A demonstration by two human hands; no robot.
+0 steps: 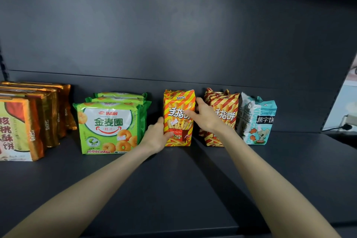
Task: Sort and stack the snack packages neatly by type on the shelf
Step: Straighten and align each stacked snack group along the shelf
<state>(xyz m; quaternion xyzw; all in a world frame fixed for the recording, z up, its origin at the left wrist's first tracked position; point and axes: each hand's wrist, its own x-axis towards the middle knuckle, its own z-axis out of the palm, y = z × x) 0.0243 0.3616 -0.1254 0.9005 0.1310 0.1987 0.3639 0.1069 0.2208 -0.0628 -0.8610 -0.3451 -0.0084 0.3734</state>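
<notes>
Dark grey metal shelf (173,189), matching back panel (173,35), bright room at right

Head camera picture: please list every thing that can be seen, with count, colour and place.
Walnut biscuit packs: at least four, gold-brown, upright in a row, far left.
Green ring-snack packs: three, green, one behind another, left of centre.
Yellow-striped finger-biscuit bag: one, yellow and orange, centre, held upright.
Red-striped finger-biscuit bags: at least two, red and yellow, right of centre.
Bear biscuit bags: two, pale blue-white, far right.
Shelf: one, dark grey.
Left hand: on the bag's left edge.
Right hand: on its right side.
</notes>
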